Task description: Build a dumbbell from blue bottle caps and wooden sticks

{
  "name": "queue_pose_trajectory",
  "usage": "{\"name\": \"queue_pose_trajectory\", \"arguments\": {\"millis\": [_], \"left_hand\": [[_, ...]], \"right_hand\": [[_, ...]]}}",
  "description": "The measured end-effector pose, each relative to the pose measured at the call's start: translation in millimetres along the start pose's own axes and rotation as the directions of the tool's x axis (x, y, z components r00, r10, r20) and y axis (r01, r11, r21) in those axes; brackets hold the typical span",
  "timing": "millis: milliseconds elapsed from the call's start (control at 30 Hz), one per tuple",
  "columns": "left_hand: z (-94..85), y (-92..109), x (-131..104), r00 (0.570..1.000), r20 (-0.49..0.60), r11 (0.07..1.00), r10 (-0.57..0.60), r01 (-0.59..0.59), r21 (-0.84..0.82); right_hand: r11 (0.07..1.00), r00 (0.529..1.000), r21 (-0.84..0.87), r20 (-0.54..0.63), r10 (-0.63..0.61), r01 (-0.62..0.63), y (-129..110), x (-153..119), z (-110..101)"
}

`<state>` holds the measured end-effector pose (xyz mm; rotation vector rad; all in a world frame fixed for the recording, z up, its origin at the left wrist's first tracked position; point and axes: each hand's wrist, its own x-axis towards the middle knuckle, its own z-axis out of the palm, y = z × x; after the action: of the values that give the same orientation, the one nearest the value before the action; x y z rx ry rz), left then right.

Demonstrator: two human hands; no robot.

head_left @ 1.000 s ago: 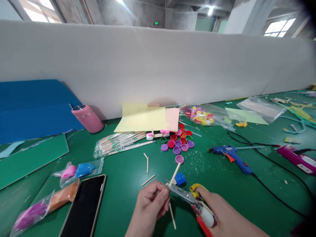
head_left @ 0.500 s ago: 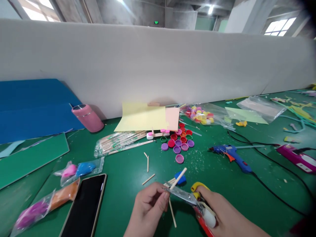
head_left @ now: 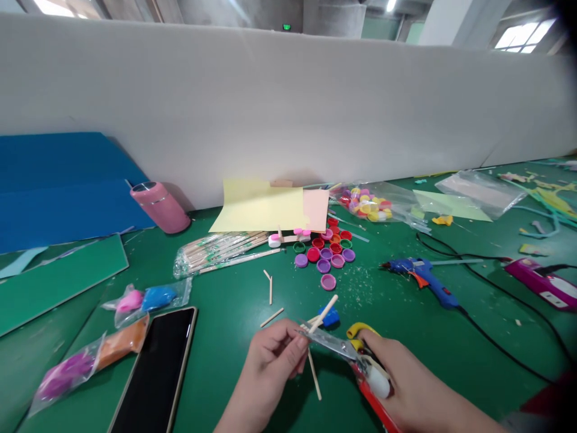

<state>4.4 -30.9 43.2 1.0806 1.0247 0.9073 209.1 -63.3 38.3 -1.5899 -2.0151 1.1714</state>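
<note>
Pinched between the fingers of my left hand [head_left: 274, 364] is a thin wooden stick [head_left: 325, 311], its free end pointing up and to the right. My right hand [head_left: 401, 379] grips scissors [head_left: 333, 344] with red and yellow handles, and the blades lie against the stick close to my left fingertips. A blue piece [head_left: 330, 317] sits on the table just behind the stick. Below the blades, another thin stick [head_left: 314, 374] slants toward me. Farther left lie short cut stick pieces [head_left: 271, 317] on the green surface.
Several bottle caps [head_left: 328, 282] cluster behind my hands, beside bagged sticks [head_left: 220, 252] and yellow paper [head_left: 261, 207]. A phone [head_left: 155, 373] and bagged clay [head_left: 72, 373] lie left. To the right are a blue glue gun [head_left: 421, 276], its cord and a purple power strip [head_left: 541, 282].
The view has tilted slightly downward, so the table things appear higher. My hands keep their hold on the stick and scissors, with only a slight shift.
</note>
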Motion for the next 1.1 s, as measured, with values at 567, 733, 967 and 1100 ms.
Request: {"name": "queue_pose_trajectory", "arguments": {"millis": [567,733,967,1100], "left_hand": [[7.3,-5.3,1.5,0.976,-0.196,0.992,0.101,-0.082,0.099],[4.3,-5.5,1.5,0.995,-0.102,1.000,0.018,-0.018,0.003],[4.8,-3.9,2.0,0.995,-0.045,0.993,-0.084,0.079,-0.091],[5.3,-4.7,2.2,0.984,-0.164,0.995,0.066,-0.053,0.080]], "right_hand": [[0.997,0.999,-0.052,-0.025,0.048,-0.050,3.2,2.1,-1.3],[0.999,1.000,-0.033,-0.020,0.004,-0.005,-0.1,3.6,-5.5],[0.996,0.999,-0.085,-0.011,0.032,-0.033,4.6,1.6,-4.2],[0.996,0.999,-0.078,-0.034,0.041,-0.044,3.2,3.9,-4.3]]}}
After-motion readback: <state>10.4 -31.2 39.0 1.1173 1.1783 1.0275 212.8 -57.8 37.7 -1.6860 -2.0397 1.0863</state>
